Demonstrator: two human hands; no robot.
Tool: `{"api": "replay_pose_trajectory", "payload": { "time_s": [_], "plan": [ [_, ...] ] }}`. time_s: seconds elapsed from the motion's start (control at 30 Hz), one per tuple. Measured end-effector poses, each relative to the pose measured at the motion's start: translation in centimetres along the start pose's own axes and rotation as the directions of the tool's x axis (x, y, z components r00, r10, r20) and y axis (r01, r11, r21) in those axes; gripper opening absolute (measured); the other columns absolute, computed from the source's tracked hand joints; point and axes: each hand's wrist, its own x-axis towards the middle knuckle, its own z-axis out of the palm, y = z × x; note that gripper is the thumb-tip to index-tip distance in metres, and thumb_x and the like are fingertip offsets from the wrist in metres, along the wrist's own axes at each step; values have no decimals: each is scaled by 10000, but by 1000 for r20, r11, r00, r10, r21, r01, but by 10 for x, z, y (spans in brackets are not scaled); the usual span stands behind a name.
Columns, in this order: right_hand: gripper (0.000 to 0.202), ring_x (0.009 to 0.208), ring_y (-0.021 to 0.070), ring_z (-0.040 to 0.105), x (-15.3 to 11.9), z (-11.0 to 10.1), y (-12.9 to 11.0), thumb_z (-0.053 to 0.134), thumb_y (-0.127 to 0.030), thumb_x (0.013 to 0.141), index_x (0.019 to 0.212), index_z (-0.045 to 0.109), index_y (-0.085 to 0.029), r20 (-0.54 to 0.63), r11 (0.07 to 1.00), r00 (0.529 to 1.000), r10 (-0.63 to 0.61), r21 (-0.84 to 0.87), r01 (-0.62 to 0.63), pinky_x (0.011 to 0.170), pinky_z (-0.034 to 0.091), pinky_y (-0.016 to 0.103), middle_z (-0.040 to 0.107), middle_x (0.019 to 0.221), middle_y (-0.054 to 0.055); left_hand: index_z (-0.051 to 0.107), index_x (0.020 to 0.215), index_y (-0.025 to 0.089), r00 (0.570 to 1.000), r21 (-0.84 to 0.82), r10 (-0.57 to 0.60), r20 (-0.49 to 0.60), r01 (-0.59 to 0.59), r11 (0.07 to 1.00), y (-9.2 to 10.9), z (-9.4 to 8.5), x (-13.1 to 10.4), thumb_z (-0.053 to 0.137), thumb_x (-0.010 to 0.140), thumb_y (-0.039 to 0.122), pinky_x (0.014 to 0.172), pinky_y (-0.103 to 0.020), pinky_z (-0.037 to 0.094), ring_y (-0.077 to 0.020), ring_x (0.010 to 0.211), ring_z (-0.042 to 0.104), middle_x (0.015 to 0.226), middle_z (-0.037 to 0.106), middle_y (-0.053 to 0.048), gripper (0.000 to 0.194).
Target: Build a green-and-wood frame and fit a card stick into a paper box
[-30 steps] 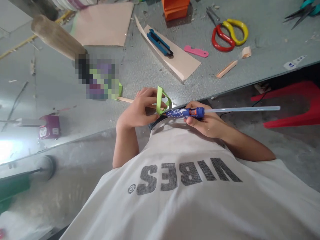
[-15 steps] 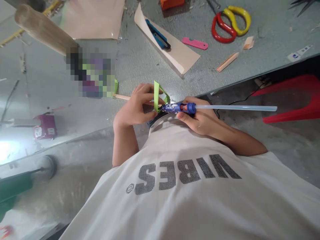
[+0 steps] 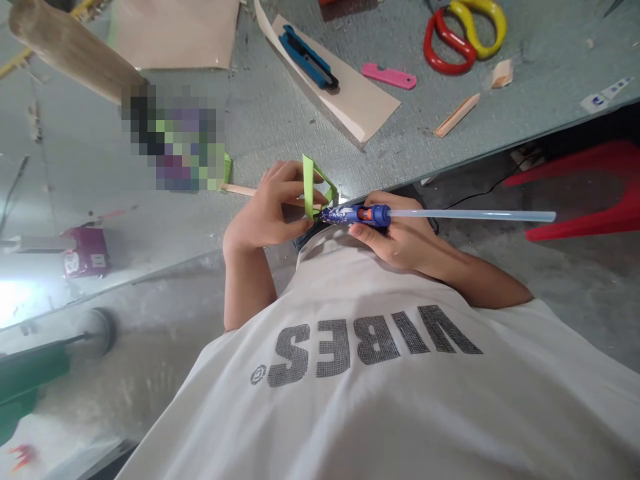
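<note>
My left hand [image 3: 267,210] is closed on a bent light-green paper strip [image 3: 309,183], which forms an angular open frame. A thin flat wooden stick [image 3: 239,190] runs behind the fingers of this hand, towards the green strip. Wrapped around a blue hot glue gun [image 3: 350,214] is my right hand [image 3: 400,237]; the trigger is hidden. The gun's nozzle is at the lower end of the green strip; whether they touch I cannot tell. From the rear of the gun a long translucent glue stick [image 3: 470,215] sticks out to the right.
On the grey table [image 3: 280,133] lie a blue cutter [image 3: 309,59] on a beige card [image 3: 370,123], a pink cutter [image 3: 389,76], red-and-yellow-handled scissors [image 3: 450,50] and wood scraps [image 3: 457,115]. A person's forearm [image 3: 75,50] reaches in at left. A red stool [image 3: 590,200] stands right.
Both hands keep nearly the same pose, with the glue gun still at the green strip. The view has shifted slightly, so the tabletop things sit a little higher in the picture.
</note>
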Motion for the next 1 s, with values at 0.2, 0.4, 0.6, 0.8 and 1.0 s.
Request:
{"api": "replay_pose_trajectory", "payload": {
  "time_s": [0.2,0.4,0.6,0.8,1.0],
  "plan": [
    [517,844,225,589,0,-1,1,756,-661,1099,843,544,-265,8,999,999,-32,-12,32,781,383,388,613,849,29,868,1247,296,999,6,-29,30,29,1000,-1,-2,0,746,975,335,1281,-661,577,-370,1421,722,1429,802,-96,301],
    [543,821,217,571,-3,-2,1,750,-668,1097,821,514,-265,-5,999,999,-36,-41,36,773,359,392,622,861,33,853,1264,362,994,20,-85,73,84,996,-2,-4,1,747,972,353,1285,-644,581,-370,1472,681,1446,805,-67,311],
    [517,835,216,597,-4,-2,3,725,-643,1135,834,561,-257,15,993,998,-60,-101,61,779,374,392,670,896,43,870,1246,333,997,26,-58,43,57,998,1,-3,1,758,962,353,1297,-645,579,-370,1458,717,1440,812,-83,306],
    [494,843,227,614,-7,-5,-6,732,-622,1151,843,687,-239,68,976,994,-84,-197,96,763,354,401,708,905,63,874,1243,288,998,13,-45,40,45,999,1,-3,1,742,976,354,1287,-688,589,-381,1420,717,1417,802,-109,305],
    [550,817,233,592,-9,-5,-14,744,-696,1123,820,719,-236,52,951,995,-81,-296,93,738,322,412,712,904,80,864,1235,294,997,2,-62,41,62,998,1,-2,1,740,948,323,1307,-721,562,-390,1434,709,1426,813,-102,314]
  ]
}}
